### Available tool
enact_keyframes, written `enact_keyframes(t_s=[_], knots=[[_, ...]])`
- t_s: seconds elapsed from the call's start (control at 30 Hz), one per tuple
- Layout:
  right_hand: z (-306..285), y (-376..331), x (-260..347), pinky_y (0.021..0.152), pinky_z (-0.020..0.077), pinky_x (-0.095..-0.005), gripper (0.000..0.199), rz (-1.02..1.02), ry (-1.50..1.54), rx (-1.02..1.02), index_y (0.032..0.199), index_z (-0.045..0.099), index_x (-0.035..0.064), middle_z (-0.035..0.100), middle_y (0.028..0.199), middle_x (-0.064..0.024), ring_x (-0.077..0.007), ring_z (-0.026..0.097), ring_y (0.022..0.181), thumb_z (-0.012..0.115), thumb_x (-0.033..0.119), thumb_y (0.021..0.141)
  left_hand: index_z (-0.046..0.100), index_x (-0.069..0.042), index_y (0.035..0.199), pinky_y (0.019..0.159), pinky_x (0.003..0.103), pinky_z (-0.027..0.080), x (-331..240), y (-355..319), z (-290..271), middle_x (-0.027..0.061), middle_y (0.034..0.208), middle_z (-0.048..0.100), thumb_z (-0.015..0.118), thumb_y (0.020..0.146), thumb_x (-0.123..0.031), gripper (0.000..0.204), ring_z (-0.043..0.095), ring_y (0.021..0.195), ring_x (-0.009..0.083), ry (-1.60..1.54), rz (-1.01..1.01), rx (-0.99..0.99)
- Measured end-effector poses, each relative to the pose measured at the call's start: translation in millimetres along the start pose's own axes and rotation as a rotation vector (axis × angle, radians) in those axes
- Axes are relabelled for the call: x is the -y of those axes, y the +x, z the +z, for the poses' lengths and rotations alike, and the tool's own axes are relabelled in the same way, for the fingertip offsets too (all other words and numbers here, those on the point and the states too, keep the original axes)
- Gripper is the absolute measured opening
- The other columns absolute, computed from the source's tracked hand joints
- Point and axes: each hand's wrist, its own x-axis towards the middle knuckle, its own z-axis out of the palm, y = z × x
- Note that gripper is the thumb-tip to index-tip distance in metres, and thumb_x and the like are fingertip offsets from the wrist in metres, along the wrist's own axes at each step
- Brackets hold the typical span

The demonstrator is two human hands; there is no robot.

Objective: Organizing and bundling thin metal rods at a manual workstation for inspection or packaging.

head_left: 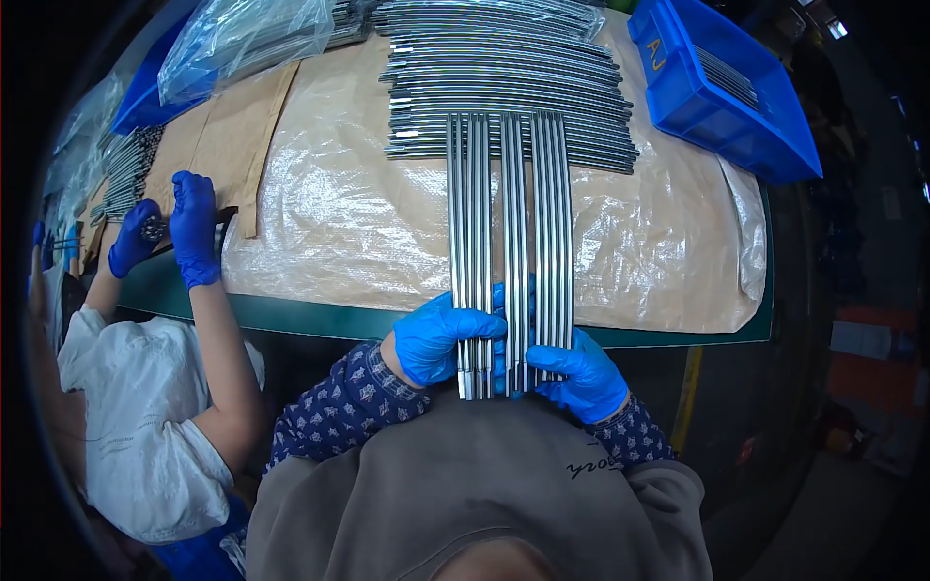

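Both my hands wear blue gloves and hold several long, shiny metal rods [516,232] side by side, their lower ends close to my chest. My left hand [438,334] is closed around the left part of the bunch, thumb across the front. On the right side, my right hand [584,376] grips the rods near their lower ends, thumb on top and fingers behind. Narrow gaps split the rods into a few groups. Their far ends reach over a wide row of similar metal rods [509,92] lying crosswise on the table.
Plastic-covered brown sheeting [339,223] lies over the green table [320,315]. A blue bin [722,97] with rods stands at the far right. Clear plastic bags [242,44] lie at the far left. Beside me, a co-worker's gloved hands [194,228] hold a bundle of rods.
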Motion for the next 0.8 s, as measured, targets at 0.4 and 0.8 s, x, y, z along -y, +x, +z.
enact_keyframes(t_s=[0.4, 0.8], knots=[[6.4, -1.4, 4.3, 0.068, 0.0537, -0.0329, 0.04, 0.012, -0.038, -0.043, 0.117, 0.043, -0.0006, 0.058, 0.099, -0.0147, -0.0237, 0.061, 0.085, 0.054, 0.005, 0.078, 0.052, -0.002, 0.107, 0.062, 0.029, 0.051, -2.2, 1.5, 1.3, 0.0062, 0.081, 0.058, 0.055, 0.073, -0.001, 0.034, 0.058, 0.069, 0.0153, 0.024, -0.022, -0.081], [-14.0, 4.2, 5.0, 0.079, 0.047, -0.0464, 0.05, 0.082, 0.14, 0.221, 0.123, 0.034, -0.0045, 0.05, 0.11, -0.0249, -0.036, 0.052, 0.1, 0.052, 0.011, 0.079, 0.029, 0.005, 0.128, 0.07, 0.026, 0.049, -5.6, 0.1, 0.9, 0.0182, 0.114, 0.051, 0.053, 0.071, 0.002, 0.062, 0.057, 0.079, 0.0148, -0.087, -0.008, 0.178]])
